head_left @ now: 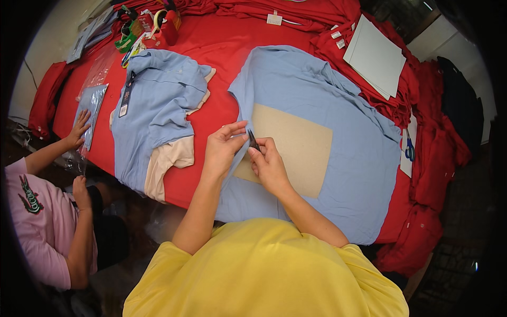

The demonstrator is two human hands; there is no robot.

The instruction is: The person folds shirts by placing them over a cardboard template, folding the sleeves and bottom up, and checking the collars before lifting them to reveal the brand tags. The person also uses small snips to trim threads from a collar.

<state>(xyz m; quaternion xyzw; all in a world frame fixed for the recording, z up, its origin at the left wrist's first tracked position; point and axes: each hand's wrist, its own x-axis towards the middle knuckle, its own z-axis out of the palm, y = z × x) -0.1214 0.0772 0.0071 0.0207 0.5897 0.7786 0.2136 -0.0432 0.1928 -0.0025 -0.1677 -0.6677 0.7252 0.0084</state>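
A light blue garment [364, 164] lies spread on the red-covered table in front of me, with a beige rectangular board [298, 150] resting on it. My left hand [223, 147] is closed in a pinch on the garment's left edge and lifts it a little. Small dark thread snips [253, 140] are gripped in my right hand [271, 168], their tips right by the pinched edge. Whether the blades touch the fabric or a thread is too small to tell. Both hands are close together over the board's left side.
To the left lies another blue garment [158, 100] with a dark tag and cream pieces. A co-worker in pink [50, 227] handles a plastic-bagged garment [95, 113]. White sheets [375, 55], blue-handled scissors [410, 149] and red garments [435, 137] lie right; tape dispensers [168, 27] stand at far left.
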